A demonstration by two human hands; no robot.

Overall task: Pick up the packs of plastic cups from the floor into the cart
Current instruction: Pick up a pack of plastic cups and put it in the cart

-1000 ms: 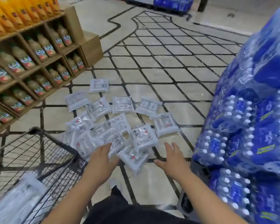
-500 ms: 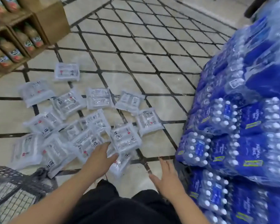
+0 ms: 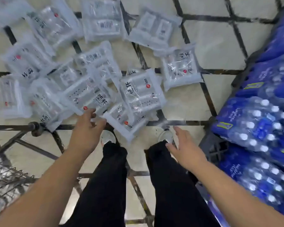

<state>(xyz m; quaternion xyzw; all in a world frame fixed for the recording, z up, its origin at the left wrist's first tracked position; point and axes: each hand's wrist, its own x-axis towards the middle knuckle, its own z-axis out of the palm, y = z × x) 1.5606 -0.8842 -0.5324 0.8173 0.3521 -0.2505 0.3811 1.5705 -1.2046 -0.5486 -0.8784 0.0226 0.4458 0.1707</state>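
Several clear packs of plastic cups lie scattered and overlapping on the tiled floor ahead of my feet. My left hand (image 3: pixel 86 128) reaches down to the nearest pack (image 3: pixel 87 95); its fingertips touch that pack's near edge, with the thumb spread to the right and nothing held. Beside it lie another pack (image 3: pixel 142 90) and a lower one (image 3: pixel 121 122) by my left shoe. My right hand (image 3: pixel 184 145) hovers with straight fingers above my right shoe, holding nothing. A corner of the wire cart (image 3: pixel 8 176) shows at the lower left.
Stacked blue shrink-wrapped water bottle packs (image 3: pixel 261 128) on a dark pallet (image 3: pixel 215 145) fill the right side, close to my right arm. The cart's frame (image 3: pixel 33 126) overlaps the leftmost packs. My legs and white shoes stand just behind the pile.
The view has tilted down and closer to the floor. My left hand has stayed at the near pack's edge. My right hand has lowered over my right shoe.
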